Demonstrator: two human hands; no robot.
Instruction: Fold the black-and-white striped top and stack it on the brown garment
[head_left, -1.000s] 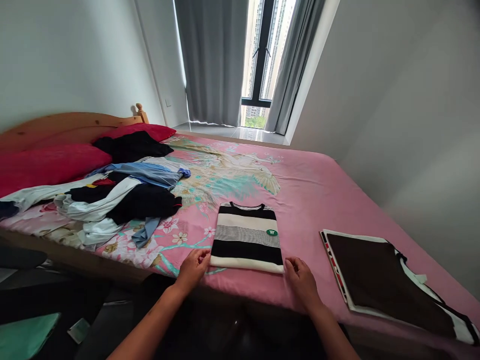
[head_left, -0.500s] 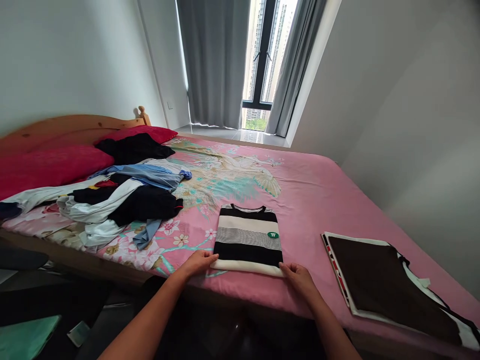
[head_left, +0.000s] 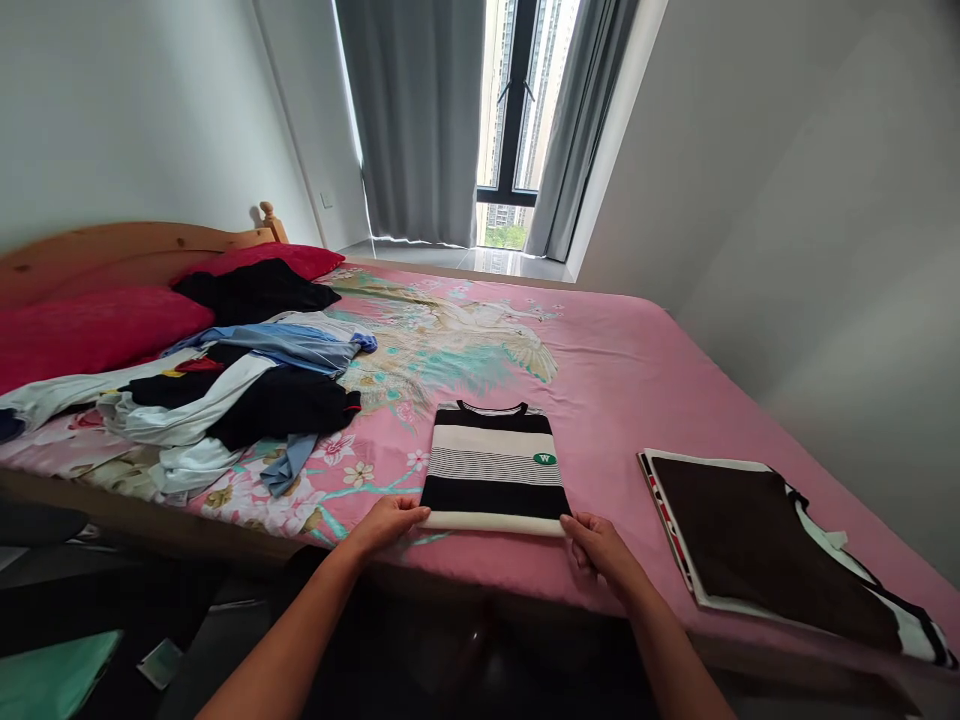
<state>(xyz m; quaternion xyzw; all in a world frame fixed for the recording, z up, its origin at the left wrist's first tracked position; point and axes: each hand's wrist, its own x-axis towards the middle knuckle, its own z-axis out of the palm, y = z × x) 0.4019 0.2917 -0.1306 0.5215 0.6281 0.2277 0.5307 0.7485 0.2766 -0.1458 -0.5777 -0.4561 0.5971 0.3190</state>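
Left hand (head_left: 394, 522) and right hand (head_left: 596, 545) are pinching, each grip closing on a near corner of the striped shirt (head_left: 491, 465), which is lying by the near edge of the bed (head_left: 622, 390). It's looking neatly folded, collar pointing far, long axis probably running near to far! Right, a flat stack of clothes (head_left: 750, 540) is lying; left, a loose pile of clothes (head_left: 277, 400) is sitting unfolded

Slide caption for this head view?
Left hand and right hand pinch the near corners of a folded striped shirt on a bed, between loose clothes and a stack.
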